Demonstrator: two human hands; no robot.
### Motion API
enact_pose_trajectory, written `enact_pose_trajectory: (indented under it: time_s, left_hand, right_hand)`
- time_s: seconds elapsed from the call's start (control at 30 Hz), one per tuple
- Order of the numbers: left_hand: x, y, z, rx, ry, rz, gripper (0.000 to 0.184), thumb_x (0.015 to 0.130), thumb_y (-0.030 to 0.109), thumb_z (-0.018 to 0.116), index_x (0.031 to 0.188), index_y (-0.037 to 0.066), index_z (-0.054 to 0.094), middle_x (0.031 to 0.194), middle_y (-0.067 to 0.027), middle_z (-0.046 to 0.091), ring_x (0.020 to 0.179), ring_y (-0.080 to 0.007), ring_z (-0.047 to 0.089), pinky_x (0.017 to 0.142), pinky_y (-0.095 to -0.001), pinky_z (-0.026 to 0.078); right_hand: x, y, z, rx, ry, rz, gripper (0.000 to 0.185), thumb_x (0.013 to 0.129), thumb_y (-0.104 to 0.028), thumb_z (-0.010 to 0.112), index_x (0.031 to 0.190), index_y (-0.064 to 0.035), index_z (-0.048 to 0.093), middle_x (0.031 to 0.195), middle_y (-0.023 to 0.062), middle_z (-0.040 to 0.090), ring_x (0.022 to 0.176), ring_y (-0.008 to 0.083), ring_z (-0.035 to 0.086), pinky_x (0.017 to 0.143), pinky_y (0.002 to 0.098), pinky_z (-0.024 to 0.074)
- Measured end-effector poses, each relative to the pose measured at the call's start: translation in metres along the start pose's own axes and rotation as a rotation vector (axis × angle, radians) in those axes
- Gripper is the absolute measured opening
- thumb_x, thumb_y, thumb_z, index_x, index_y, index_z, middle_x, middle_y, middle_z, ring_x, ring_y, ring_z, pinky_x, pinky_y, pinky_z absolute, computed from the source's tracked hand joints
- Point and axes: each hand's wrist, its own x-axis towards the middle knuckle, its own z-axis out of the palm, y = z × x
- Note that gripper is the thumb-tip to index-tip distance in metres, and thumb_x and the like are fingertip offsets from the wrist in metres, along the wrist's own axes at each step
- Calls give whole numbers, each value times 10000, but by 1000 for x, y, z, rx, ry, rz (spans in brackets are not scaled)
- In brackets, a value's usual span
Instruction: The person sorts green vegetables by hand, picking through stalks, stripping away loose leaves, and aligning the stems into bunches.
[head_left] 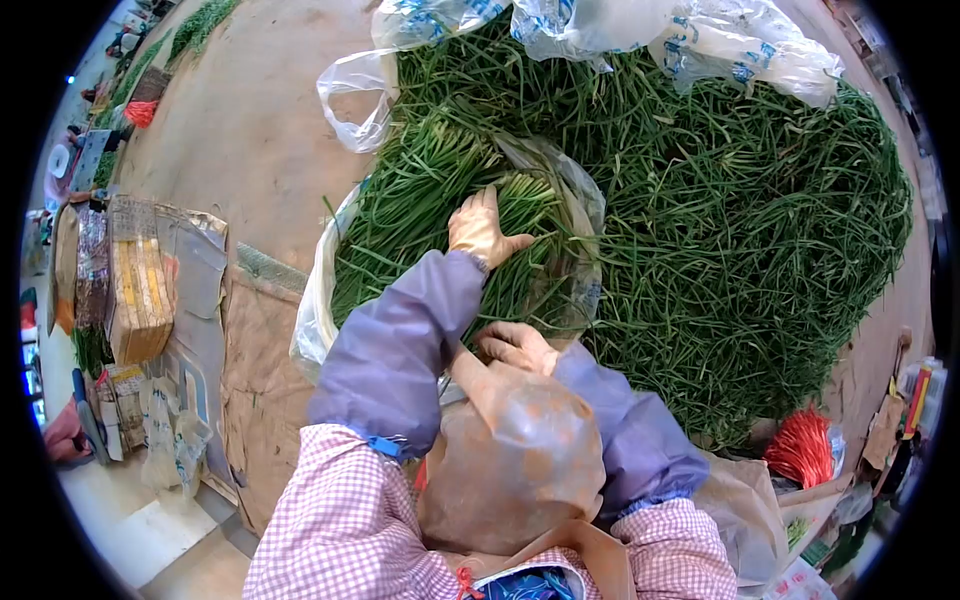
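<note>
A clear plastic bag (325, 310) stands open in front of me, filled with bundled garlic chives (410, 190). My left hand (482, 230) lies on the chives inside the bag, fingers stretched forward and thumb apart. Pale stem ends show just beyond its fingertips. Close to my body, my right hand (515, 347) sits at the near side of the bag with its fingers bent. Whatever those fingers hold is hidden. A large loose heap of chives (730, 250) spreads to the right of the bag.
Crumpled clear plastic (600, 30) lies along the far edge of the heap. Red ties (800, 447) sit at the lower right. Cardboard (265, 370) and a taped box (140, 290) are at the left. A brown, shiny cover (510, 450) bulges in front of my body.
</note>
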Motion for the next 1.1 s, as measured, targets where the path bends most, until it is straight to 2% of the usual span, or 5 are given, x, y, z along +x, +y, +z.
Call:
enact_pose_trajectory:
  time_s: [0.27,0.4,0.63,0.9,1.1]
  left_hand:
    - [40,-17,33,-96,-409,-192,987,624,555,806,1317,-43,435,1232,-220,576,1140,-344,560,949,-417,459]
    - [24,6,25,202,-183,-5,871,648,467,819,1295,6,460,1073,-214,652,1039,-336,631,902,-406,487]
    - [15,-7,41,-418,-213,-171,680,672,246,777,1241,15,485,1018,-231,663,985,-371,641,878,-405,504]
    - [-38,16,42,-411,-101,-52,534,670,188,773,1118,24,533,922,-203,659,910,-358,650,842,-404,509]
    - [-98,41,67,-153,-2,260,644,614,107,722,1191,2,455,1270,-243,482,1204,-454,441,1055,-573,305]
  right_hand:
    - [6,63,-24,327,284,59,306,947,-170,586,1175,34,577,991,112,670,920,176,637,845,296,513]
    - [23,57,-25,312,325,93,267,918,-91,584,1149,45,592,975,110,673,892,177,636,837,283,501]
    - [36,59,-45,266,712,29,381,906,-150,626,1235,19,533,958,81,655,846,169,612,782,271,489]
    - [47,26,-42,696,653,-516,803,810,-200,782,1442,-63,305,1410,134,402,1234,229,451,1062,375,357]
    - [42,69,-59,1023,783,-385,676,745,-248,835,1292,-52,488,1231,62,559,1096,222,550,922,374,494]
